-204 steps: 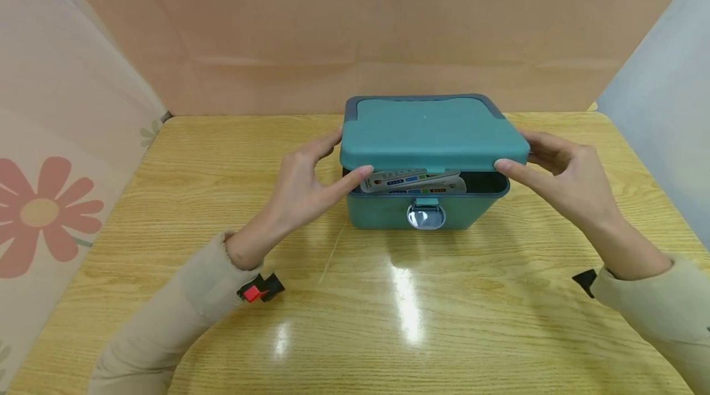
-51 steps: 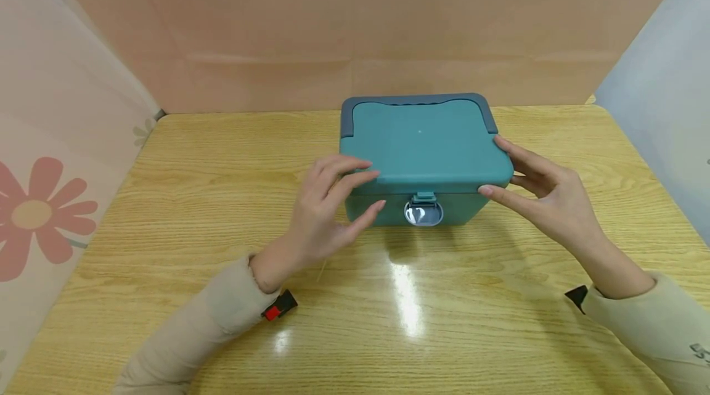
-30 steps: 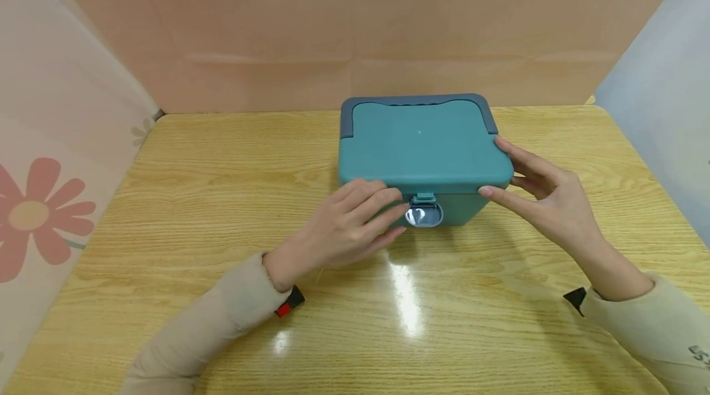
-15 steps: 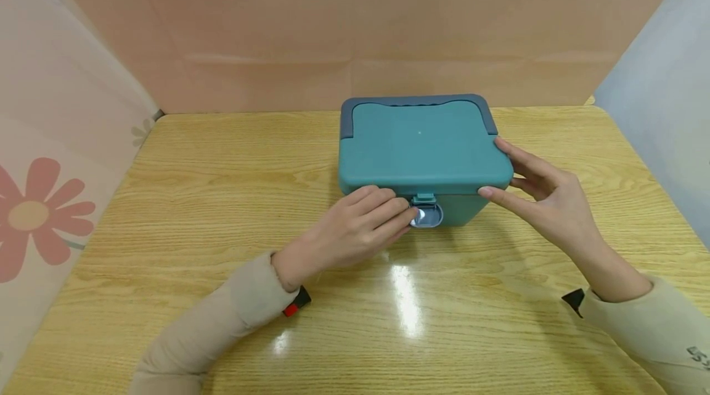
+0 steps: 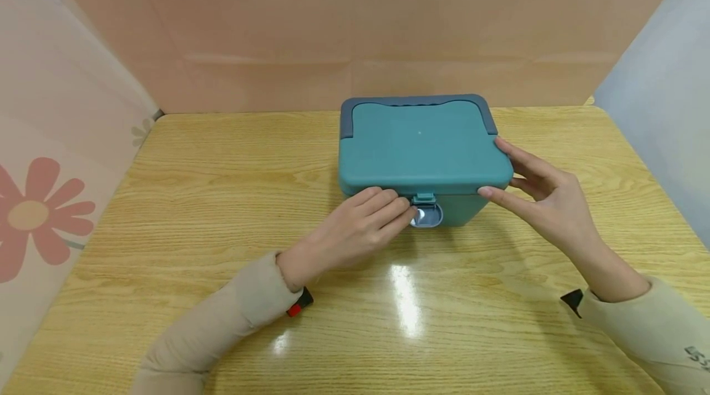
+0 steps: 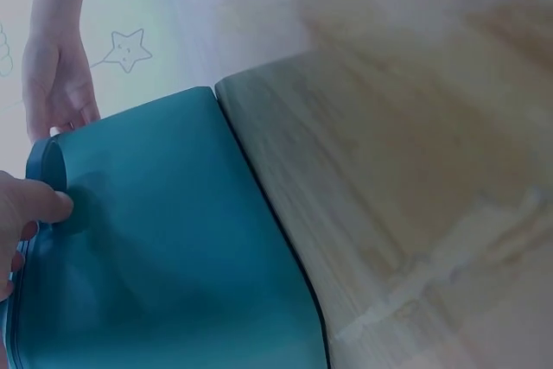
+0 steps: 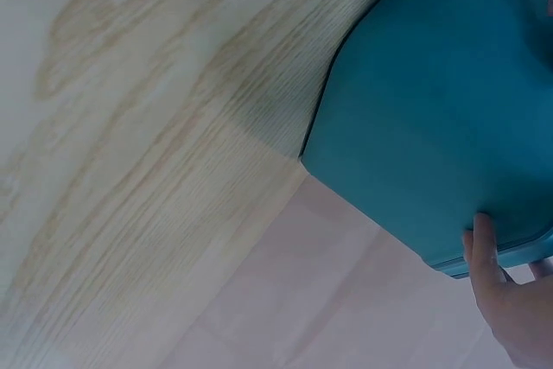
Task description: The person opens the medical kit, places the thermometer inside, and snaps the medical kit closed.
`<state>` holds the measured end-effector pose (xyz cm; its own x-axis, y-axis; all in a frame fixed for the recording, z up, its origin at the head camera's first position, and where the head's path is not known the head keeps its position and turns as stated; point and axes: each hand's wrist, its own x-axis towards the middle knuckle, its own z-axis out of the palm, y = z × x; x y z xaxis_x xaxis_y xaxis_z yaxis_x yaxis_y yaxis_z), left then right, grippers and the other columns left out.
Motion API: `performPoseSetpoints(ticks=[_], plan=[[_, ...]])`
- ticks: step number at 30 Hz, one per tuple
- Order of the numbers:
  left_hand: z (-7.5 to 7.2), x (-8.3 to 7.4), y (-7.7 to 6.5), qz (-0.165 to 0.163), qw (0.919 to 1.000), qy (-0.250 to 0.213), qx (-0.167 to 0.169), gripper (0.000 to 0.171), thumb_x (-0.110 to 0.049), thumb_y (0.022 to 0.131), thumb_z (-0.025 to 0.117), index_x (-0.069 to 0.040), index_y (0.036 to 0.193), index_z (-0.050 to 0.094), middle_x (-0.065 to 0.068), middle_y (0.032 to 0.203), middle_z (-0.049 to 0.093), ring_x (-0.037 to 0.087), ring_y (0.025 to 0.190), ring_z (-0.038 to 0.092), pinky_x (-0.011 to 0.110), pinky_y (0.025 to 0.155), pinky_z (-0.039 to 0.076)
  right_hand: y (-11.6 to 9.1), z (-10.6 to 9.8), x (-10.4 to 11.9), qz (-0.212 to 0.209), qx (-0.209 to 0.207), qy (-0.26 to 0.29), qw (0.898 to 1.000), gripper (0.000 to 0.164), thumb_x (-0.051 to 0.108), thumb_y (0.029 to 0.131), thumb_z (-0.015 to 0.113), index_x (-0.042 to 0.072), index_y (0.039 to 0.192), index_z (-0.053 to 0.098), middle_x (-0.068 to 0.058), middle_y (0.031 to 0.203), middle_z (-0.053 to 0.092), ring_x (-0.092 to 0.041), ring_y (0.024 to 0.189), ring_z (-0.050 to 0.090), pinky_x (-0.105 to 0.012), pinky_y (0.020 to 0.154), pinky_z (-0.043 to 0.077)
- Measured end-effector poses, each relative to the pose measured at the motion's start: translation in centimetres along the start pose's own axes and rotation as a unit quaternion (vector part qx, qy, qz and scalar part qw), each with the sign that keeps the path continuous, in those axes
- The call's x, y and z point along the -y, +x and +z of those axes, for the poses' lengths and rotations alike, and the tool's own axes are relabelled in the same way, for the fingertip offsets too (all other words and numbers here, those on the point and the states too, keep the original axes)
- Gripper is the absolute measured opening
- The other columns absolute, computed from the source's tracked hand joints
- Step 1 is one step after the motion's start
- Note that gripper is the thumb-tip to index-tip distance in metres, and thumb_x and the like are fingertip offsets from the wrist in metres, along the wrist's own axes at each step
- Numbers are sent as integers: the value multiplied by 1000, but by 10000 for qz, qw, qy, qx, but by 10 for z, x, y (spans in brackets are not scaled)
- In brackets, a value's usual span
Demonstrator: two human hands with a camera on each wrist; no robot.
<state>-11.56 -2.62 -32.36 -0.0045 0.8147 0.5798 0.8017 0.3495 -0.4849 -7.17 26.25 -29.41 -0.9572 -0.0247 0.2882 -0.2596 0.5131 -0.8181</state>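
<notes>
A teal storage box (image 5: pixel 421 142) with a grey-blue carry handle (image 5: pixel 413 100) stands on the table, its lid lowered onto the body. From the front hangs an oval latch (image 5: pixel 429 216), swung out below its hinge. My left hand (image 5: pixel 357 225) has its fingers bent along the front under the lid's rim, with a fingertip on the latch's left edge. In the left wrist view a digit touches the latch (image 6: pixel 54 164). My right hand (image 5: pixel 546 195) grips the right front corner, thumb in front and fingers along the side. The box's contents are hidden.
The wooden table (image 5: pixel 222 167) extends around the box. A brown-pink backdrop (image 5: pixel 249 25) rises behind it. A flower-printed sheet (image 5: pixel 33 136) hangs on the left and a pale panel (image 5: pixel 660 105) on the right.
The lid, ajar earlier with printed white items showing, has come down flat. My left hand left the lid's left side and moved right to the latch. My right hand stayed at the right corner.
</notes>
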Motion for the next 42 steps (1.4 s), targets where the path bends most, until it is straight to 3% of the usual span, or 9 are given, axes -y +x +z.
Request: performPoseSetpoints(ticks=[10,23,28,37,42], plan=[[2,-2,1,-21,9999,-38,-102,18,-9,98,53,-8,108,68,2,104,64,16,93,55,25,83,43,0,0,0,34,14,71,10000,68,-6,81,71,15,142,48,1,144,49,2,118,54,-10,89,46],[-1,-4,1,-154,9985,-504,-138,20,-7,96,56,-8,109,70,2,106,67,17,97,58,25,88,46,-1,0,-1,-49,13,194,9998,68,-8,81,69,12,142,47,0,144,49,1,118,55,-12,90,46],[-3,-5,3,-356,9964,-739,-204,20,-8,95,57,-7,110,70,4,106,67,17,97,59,25,90,46,-1,1,-1,-26,26,160,9999,68,-7,82,70,13,142,47,0,145,49,1,118,54,-11,90,46],[0,-8,5,-949,9861,-1197,-662,21,-13,91,65,-5,111,69,3,100,68,17,91,62,24,80,49,0,1,-2,-50,8,214,9998,68,-8,81,70,12,142,48,0,144,50,0,118,54,-11,90,46],[0,-10,7,-1200,9818,-1274,-743,26,-16,90,68,-4,113,68,3,99,69,16,88,62,22,80,49,-1,1,-2,-59,-9,361,9993,68,-10,80,69,11,141,48,1,143,51,-1,118,55,-12,90,46]])
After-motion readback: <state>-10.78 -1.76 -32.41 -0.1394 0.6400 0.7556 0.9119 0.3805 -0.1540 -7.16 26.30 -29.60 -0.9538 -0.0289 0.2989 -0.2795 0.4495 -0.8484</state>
